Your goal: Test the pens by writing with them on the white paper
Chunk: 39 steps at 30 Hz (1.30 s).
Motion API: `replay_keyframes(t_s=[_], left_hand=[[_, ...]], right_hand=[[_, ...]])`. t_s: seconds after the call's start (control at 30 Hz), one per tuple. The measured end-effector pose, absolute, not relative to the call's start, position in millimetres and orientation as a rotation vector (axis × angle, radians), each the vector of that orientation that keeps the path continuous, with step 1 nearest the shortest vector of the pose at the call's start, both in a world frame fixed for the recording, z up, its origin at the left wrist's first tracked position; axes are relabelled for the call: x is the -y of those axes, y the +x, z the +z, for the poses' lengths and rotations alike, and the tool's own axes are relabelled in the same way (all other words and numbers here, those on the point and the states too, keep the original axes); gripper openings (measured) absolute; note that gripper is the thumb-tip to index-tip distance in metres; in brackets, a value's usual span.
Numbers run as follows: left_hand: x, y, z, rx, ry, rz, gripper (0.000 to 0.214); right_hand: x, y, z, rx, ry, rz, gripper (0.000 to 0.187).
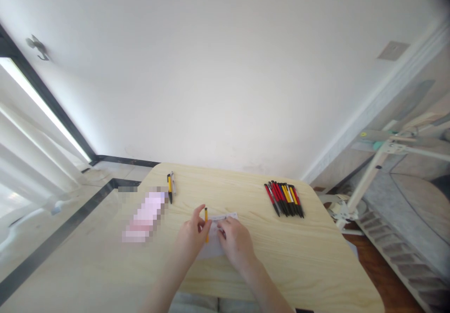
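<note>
My left hand (192,234) is closed around a yellow pen (206,217), holding it upright over the light wooden table (267,252). My right hand (235,240) rests next to it with fingers curled, pressing on a small white paper (225,218) that lies under both hands. What the right fingers pinch, if anything, is hidden.
A bunch of several red, black and yellow pens (285,198) lies at the table's back right. Two pens (170,186), one yellow and black, lie at the back left beside a blurred pink item (146,215). A white wall stands behind; a folding rack (386,153) stands to the right.
</note>
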State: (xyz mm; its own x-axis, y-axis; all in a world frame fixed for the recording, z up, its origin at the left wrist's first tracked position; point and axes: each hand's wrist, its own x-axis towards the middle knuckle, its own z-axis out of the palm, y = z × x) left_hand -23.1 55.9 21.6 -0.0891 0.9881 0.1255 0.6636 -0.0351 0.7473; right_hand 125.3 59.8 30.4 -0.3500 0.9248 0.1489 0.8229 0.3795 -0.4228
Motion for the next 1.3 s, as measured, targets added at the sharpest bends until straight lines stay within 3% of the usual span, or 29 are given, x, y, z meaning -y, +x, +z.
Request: replay_keyframes(t_s=[0.3,0.5,0.63,0.8,1.3], left_hand=[[-60,-19,18,-1.921,1.956,0.525,0.035],[-53,-8,32,-1.566,1.215,1.195,0.045],[-45,2,30,-1.156,0.537,1.443,0.05],[-40,9,21,-1.001,0.282,1.548,0.042],[-32,14,27,-0.995,0.311,1.52,0.051]], right_hand=[[-62,140,28,2.107,-1.498,0.454,0.013],[-54,146,22,1.755,-1.377,0.903,0.014],[-44,140,28,1.647,-1.224,0.921,0.019],[-37,129,39,1.589,-1.201,0.833,0.014],[-38,128,45,1.698,-1.175,0.842,0.011]])
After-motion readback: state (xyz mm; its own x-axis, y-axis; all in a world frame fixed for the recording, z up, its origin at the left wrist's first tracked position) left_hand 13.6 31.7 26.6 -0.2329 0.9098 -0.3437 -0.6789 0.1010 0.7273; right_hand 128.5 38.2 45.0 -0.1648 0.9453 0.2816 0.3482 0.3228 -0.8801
